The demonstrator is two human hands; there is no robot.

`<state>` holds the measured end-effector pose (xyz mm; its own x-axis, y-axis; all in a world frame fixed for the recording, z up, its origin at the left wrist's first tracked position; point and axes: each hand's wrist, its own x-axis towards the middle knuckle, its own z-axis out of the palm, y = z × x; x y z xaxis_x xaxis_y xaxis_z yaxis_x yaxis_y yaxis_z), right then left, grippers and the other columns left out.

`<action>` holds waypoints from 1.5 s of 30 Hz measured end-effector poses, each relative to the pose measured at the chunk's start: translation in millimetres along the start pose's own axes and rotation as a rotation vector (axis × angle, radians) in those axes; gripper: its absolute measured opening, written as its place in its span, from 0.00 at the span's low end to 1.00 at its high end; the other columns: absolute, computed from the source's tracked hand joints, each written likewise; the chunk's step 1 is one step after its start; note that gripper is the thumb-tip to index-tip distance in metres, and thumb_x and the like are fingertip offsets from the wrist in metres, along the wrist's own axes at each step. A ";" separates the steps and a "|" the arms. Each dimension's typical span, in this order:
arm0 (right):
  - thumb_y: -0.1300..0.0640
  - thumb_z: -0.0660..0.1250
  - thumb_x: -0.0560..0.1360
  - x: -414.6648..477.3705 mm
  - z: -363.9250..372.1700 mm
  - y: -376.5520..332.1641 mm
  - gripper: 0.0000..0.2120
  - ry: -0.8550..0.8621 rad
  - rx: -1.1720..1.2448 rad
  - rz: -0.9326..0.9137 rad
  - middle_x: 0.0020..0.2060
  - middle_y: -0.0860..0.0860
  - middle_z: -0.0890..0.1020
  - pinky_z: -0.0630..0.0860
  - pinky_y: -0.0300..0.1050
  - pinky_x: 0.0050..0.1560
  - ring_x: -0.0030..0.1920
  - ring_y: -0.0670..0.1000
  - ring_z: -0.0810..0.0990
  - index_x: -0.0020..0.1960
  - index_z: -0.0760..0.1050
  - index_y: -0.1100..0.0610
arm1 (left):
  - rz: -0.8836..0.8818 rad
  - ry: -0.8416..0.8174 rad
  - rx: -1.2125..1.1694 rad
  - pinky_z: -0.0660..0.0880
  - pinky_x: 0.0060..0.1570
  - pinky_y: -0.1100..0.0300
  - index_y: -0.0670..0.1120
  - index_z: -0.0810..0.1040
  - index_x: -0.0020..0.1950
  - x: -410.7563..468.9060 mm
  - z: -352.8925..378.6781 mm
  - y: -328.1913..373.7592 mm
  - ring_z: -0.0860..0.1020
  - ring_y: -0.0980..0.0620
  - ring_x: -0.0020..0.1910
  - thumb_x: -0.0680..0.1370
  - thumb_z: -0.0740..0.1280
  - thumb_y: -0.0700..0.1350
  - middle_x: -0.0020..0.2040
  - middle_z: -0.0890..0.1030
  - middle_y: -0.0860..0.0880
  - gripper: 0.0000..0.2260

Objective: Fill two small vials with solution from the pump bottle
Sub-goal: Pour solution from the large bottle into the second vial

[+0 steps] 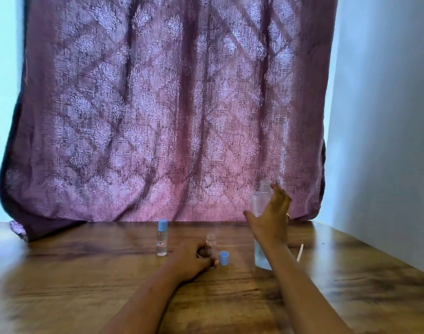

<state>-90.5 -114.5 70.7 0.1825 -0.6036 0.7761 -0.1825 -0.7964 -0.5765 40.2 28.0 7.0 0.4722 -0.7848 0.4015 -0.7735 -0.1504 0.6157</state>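
Observation:
A clear pump bottle (260, 203) stands on the wooden table (85, 273) at the right, its neck bare with no pump head on it. My right hand (271, 218) is spread in front of it, fingers apart; whether it touches the bottle is unclear. My left hand (190, 259) grips an uncapped small vial (211, 242) standing on the table. Its blue cap (224, 257) stands just to the right. A second small vial (162, 238) with a blue cap and some clear liquid stands to the left, apart from both hands.
A purple patterned curtain (170, 104) hangs along the table's far edge. A pale wall (387, 116) closes the right side. A thin white tube (300, 253) lies on the table behind my right forearm.

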 end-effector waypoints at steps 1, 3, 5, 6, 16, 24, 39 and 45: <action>0.62 0.77 0.65 -0.8 0.3 1.2 0.43 -0.007 -0.014 -0.011 0.69 0.57 0.61 0.72 0.61 0.60 0.66 0.62 0.66 0.73 0.57 0.56 | -0.002 -0.001 0.004 0.67 0.35 0.79 0.56 0.77 0.42 0.3 0.0 -0.5 0.73 0.71 0.32 0.70 0.74 0.48 0.36 0.77 0.61 0.08; 0.66 0.74 0.65 -2.1 0.6 1.5 0.41 -0.003 0.004 -0.011 0.69 0.57 0.61 0.73 0.60 0.60 0.66 0.62 0.66 0.72 0.58 0.56 | -0.004 0.004 0.007 0.67 0.34 0.79 0.54 0.78 0.45 0.9 0.2 -1.9 0.73 0.69 0.34 0.70 0.74 0.48 0.36 0.77 0.61 0.07; 0.68 0.72 0.65 -3.7 0.5 -0.5 0.40 -0.005 0.032 -0.028 0.69 0.57 0.61 0.74 0.60 0.59 0.65 0.62 0.67 0.72 0.58 0.57 | -0.001 0.012 0.015 0.68 0.34 0.78 0.51 0.79 0.48 1.6 0.8 -3.4 0.73 0.68 0.35 0.70 0.74 0.48 0.38 0.78 0.60 0.09; 0.68 0.71 0.65 -4.6 0.6 -2.0 0.39 -0.020 0.031 -0.053 0.69 0.57 0.61 0.75 0.60 0.58 0.64 0.62 0.68 0.72 0.58 0.57 | 0.000 0.016 0.026 0.68 0.34 0.78 0.51 0.80 0.50 1.9 1.0 -3.9 0.74 0.67 0.36 0.71 0.74 0.49 0.39 0.78 0.59 0.10; 0.59 0.69 0.65 -10.5 2.7 -21.7 0.41 -0.248 -0.330 -0.292 0.66 0.50 0.63 0.72 0.45 0.39 0.53 0.57 0.75 0.73 0.54 0.44 | -0.014 0.011 0.041 0.67 0.33 0.75 0.56 0.76 0.47 3.3 0.9 -6.2 0.74 0.64 0.36 0.71 0.73 0.50 0.39 0.77 0.59 0.09; 0.62 0.65 0.68 -15.3 4.2 -19.2 0.39 -0.362 -0.437 -0.356 0.68 0.47 0.62 0.68 0.41 0.39 0.57 0.53 0.71 0.72 0.54 0.38 | 0.004 0.079 0.062 0.69 0.39 0.67 0.58 0.71 0.54 3.6 0.9 -12.5 0.73 0.64 0.38 0.70 0.72 0.52 0.40 0.76 0.58 0.15; 0.67 0.65 0.67 -22.1 14.0 -18.2 0.40 -0.496 -0.475 -0.440 0.67 0.45 0.65 0.70 0.42 0.44 0.58 0.54 0.72 0.73 0.55 0.46 | -0.016 0.109 0.044 0.71 0.45 0.62 0.55 0.63 0.70 3.5 0.8 -13.9 0.74 0.61 0.38 0.70 0.72 0.51 0.41 0.78 0.56 0.31; 0.64 0.68 0.67 -21.9 12.0 -16.4 0.39 -0.554 -0.496 -0.471 0.66 0.45 0.67 0.73 0.44 0.49 0.58 0.55 0.73 0.72 0.57 0.46 | -0.012 0.116 0.044 0.72 0.48 0.61 0.53 0.64 0.70 3.0 0.7 -13.4 0.76 0.57 0.41 0.70 0.72 0.51 0.44 0.77 0.54 0.31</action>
<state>-79.9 -88.7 60.1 0.7638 -0.2495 0.5953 -0.3452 -0.9372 0.0500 51.7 27.2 -0.5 0.5254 -0.7084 0.4713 -0.7841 -0.1881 0.5914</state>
